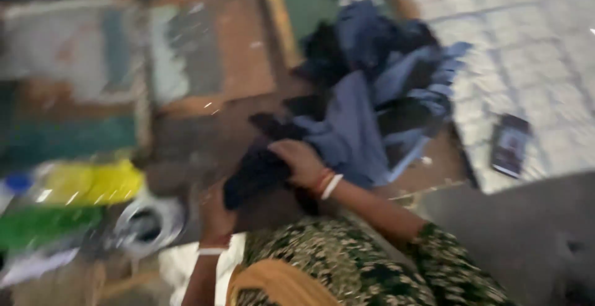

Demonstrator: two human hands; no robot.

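The view is blurred by motion. My right hand [302, 160], with bangles at the wrist, grips a dark black cloth [257, 173] at the near edge of a heap of blue and black garments [378, 95]. My left hand [217, 216] reaches up under the same dark cloth and its fingers are hidden behind it. The heap lies on a patterned mat on the floor. My green-and-yellow patterned clothing fills the bottom of the view.
A dark phone [511, 145] lies on the tiled floor at the right. At the left sit a yellow bag [93, 182], a green bag [43, 225] and a round white roll [147, 224]. A grey surface [520, 231] is at lower right.
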